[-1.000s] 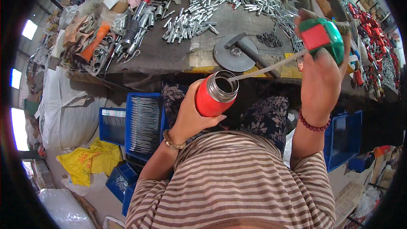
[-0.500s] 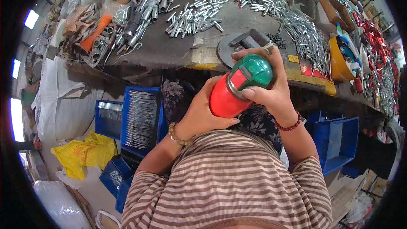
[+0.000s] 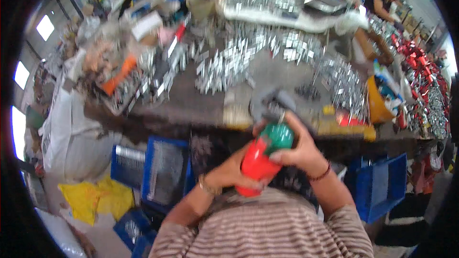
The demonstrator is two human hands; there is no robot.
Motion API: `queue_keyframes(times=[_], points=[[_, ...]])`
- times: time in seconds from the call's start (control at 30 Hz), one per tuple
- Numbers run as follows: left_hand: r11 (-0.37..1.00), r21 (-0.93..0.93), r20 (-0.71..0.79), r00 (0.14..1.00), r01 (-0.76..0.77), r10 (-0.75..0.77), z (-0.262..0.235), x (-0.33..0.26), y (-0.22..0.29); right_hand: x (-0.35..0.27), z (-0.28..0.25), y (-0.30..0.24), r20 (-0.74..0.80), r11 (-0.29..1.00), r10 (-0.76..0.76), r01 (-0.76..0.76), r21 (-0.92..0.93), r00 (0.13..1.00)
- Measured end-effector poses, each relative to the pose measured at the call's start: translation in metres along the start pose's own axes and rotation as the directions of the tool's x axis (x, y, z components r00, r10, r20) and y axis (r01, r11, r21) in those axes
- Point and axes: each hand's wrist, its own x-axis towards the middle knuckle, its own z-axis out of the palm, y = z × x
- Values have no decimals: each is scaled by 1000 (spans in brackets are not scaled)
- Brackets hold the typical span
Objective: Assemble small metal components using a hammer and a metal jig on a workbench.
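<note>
A red bottle (image 3: 256,165) with a green lid (image 3: 278,136) is held in front of my striped shirt, its lid pointing away from me and a little to the right. My left hand (image 3: 229,169) wraps round the red body from the left. On the right, my right hand (image 3: 305,153) is closed round the green lid, thumb on the near side and fingers over the far side. Just beyond the lid, a round grey plate with a dark fitting (image 3: 272,104) sits at the bench's edge. The picture is smeared by motion, so finer details of the lid are unclear.
Heaps of shiny metal rods (image 3: 224,67) cover the workbench (image 3: 191,86), with an orange-handled tool (image 3: 119,75) to the left. A yellow container (image 3: 379,100) stands right. Blue crates (image 3: 165,172) sit below on both sides. Another person (image 3: 381,4) is at the far right.
The view has tipped upward, so the bench and bottle appear lower and more of the room shows. Both hands keep their hold on the bottle, which now looks closer to my body.
</note>
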Motion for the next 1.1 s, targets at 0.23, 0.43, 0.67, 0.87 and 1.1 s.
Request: queue_keyframes(times=[0.23,0.43,0.67,0.87,1.1], points=[[953,-268,274,959,141,-65,-2,-2,-6,2,4,-21,220,986,-3,-34,162,975],[936,-284,492,870,208,-44,-15,13,-16,2,2,-42,310,980,-60,-3,198,949],[934,-268,613,789,238,-26,-17,21,-27,-4,0,-52,420,969,-141,39,242,896],[909,-333,668,743,249,41,-14,36,-36,7,-5,-46,512,901,-245,-3,434,823],[930,-246,629,775,272,-61,-24,38,4,3,-7,-63,312,966,-85,2,258,946]])
